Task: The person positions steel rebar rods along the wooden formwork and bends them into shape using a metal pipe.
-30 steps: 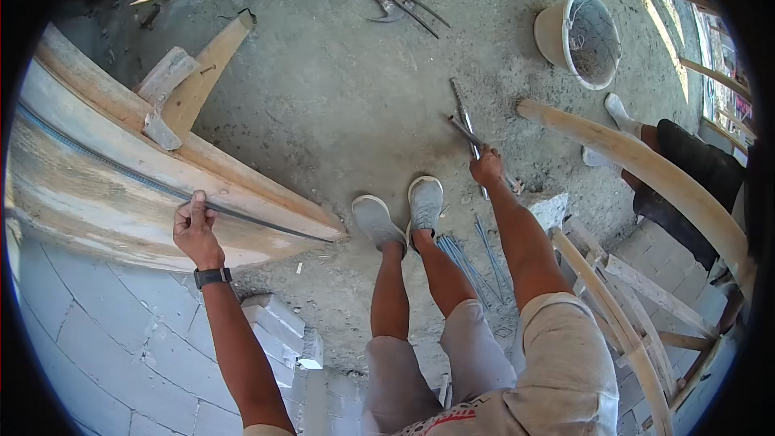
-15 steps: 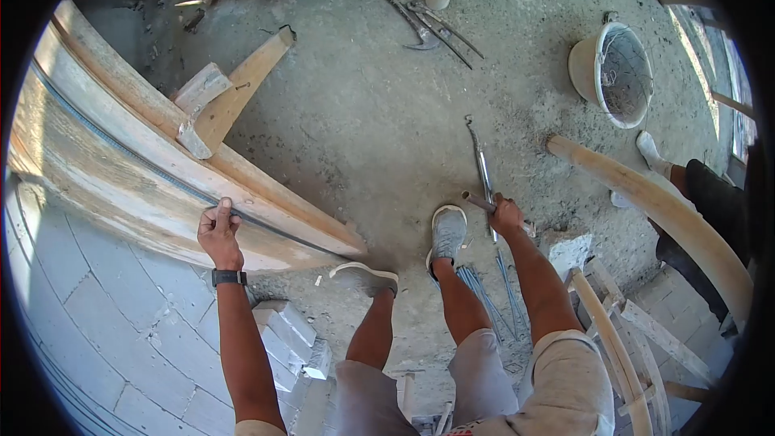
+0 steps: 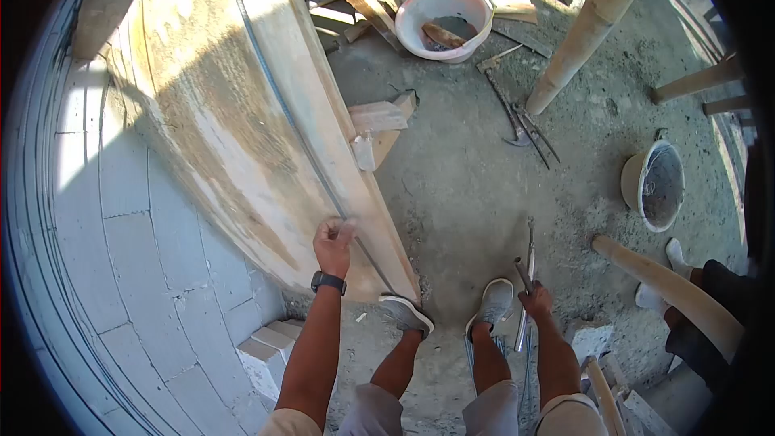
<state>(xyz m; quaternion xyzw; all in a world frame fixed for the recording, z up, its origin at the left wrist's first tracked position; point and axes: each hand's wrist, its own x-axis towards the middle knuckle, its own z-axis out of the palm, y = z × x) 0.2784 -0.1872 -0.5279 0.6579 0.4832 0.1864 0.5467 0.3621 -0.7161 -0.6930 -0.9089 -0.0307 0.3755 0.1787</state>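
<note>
My left hand (image 3: 334,245), wearing a watch, is at the ribbed steel bar (image 3: 278,99) that runs along the wooden board (image 3: 234,113). Its fingers are curled and pinched at the bar, with the tips slightly blurred. My right hand (image 3: 537,301) is closed around a short dark metal pipe (image 3: 523,274), whose upper end sticks out past the fist. Just left of the fist and partly behind the pipe, a long silver bar (image 3: 521,335) with a thin dark upper end appears to lie on the floor.
Wooden blocks (image 3: 378,118) are fixed against the board's right edge. A claw hammer (image 3: 517,133) and pincers lie ahead near a bamboo post (image 3: 585,24). Two basins, one white (image 3: 404,28) and one holding wire (image 3: 632,182), stand on the floor. Another person's legs (image 3: 690,299) are at right.
The view has swung left and upward, showing more of the board and the white basin. My left hand stays at the steel bar, and my right hand keeps its hold on the pipe.
</note>
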